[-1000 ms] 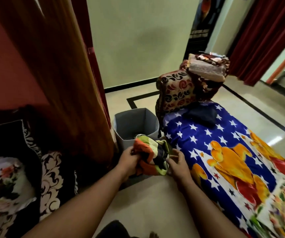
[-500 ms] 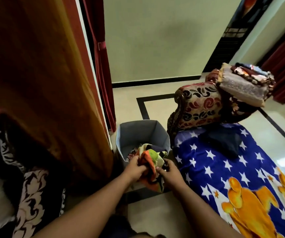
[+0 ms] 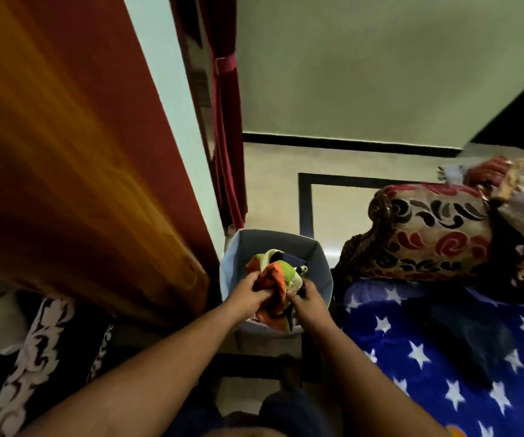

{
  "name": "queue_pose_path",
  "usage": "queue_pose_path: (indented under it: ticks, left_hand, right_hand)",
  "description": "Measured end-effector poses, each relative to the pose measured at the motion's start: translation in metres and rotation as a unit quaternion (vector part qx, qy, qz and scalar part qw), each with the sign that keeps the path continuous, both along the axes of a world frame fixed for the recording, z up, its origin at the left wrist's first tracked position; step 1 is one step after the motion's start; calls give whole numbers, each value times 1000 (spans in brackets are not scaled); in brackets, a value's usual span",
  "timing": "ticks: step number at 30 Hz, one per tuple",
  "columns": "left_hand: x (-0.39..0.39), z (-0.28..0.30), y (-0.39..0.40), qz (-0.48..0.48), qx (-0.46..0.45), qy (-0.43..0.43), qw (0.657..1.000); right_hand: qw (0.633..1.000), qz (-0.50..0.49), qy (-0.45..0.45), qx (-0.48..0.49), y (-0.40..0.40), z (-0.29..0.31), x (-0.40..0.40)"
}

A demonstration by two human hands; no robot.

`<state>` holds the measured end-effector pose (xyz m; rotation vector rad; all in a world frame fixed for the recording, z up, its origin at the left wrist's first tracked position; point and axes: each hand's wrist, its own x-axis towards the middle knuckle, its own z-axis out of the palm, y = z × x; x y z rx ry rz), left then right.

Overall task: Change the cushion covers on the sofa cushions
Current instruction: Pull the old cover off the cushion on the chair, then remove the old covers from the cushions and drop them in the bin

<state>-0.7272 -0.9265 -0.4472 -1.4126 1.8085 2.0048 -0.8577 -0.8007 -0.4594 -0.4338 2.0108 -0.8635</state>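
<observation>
While gripping the bunched cushion cover point(image 3: 274, 274), left hand point(image 3: 248, 293) and right hand point(image 3: 309, 302) hover over the grey bin point(image 3: 322, 269).

**Bin between curtain and sofa**

The bin point(image 3: 274, 247) stands on the floor point(image 3: 273, 190) — curtain point(image 3: 65, 168) to its left, sofa arm point(image 3: 424, 228) and blanket point(image 3: 443, 357) to its right; both hands hold a bunched cover point(image 3: 278, 275) over it

A: Any readable text, labels, brands or numbers in the head view?

B: None. Checked the grey bin point(image 3: 319, 266), the crumpled cover point(image 3: 274, 275) and the star-print blanket point(image 3: 412, 351). Prints only: stars, swirls, colour patches.

A: Walls, curtain?

B: No lettering or signs on either. Frame is motion-blurred, so fine print wouldn't resolve.
</observation>
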Motion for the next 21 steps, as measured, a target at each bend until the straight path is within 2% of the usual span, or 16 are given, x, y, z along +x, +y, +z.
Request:
queue_pose_path:
  ticks: [5, 8, 12, 18, 21]
  left_hand:
    - [-36, -19, 6, 101, 12, -16, 995]
    - [-40, -49, 5, 117, 11, -27, 993]
    - [-44, -16, 16, 157, -8, -44, 987]
    - [3, -9, 44, 245, -19, -51, 968]
    - [44, 3, 60, 295, -14, -38, 955]
  right_hand:
    - [997, 68, -36, -15, -15, -29, -54]
    - [993, 92, -65, -15, -21, -27, -72]
    - [990, 115, -82, -23, -23, -26, -80]
    - [984, 123, -122, -38, -15, -5, -53]
    - [981, 151, -112, -44, -16, 16, -28]
